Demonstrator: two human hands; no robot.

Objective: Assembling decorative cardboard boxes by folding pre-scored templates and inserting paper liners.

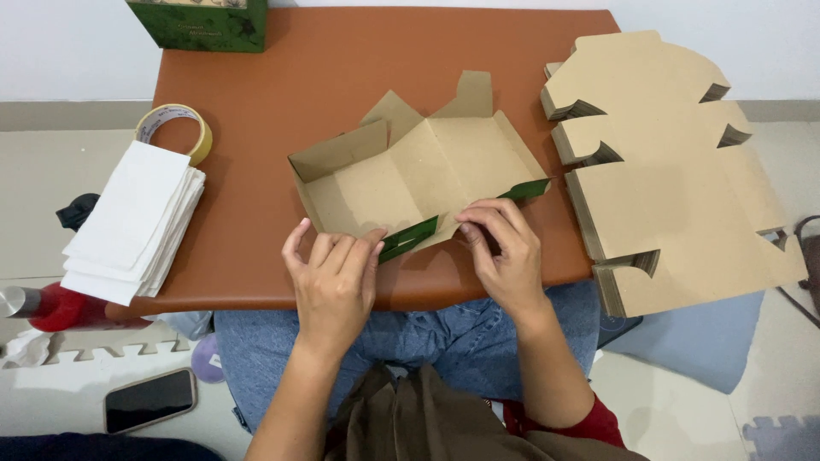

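The left hand [335, 275] lies mostly flat and open on the near edge of a half-folded cardboard box blank [418, 175], fingers stretched forward and slightly spread, their tips pressing on the brown card just beside the green outer face of a folded-up flap [408, 238]; it grips nothing. The right hand [504, 256] is curled, its fingertips [471, 218] bent down and pinching the near edge of the same blank where the flap turns up, so it is closed lightly on the card. The blank sits in the middle of the reddish-brown table [282, 94], brown inside facing up, its left wall standing upright and two tabs sticking out at the far side. To the right, touching the table's edge and overhanging it, lies a tall stack of flat blanks [675, 179]. At the left edge rests a pile of white paper sheets [137, 218] with a roll of tape [175, 128] just behind it.
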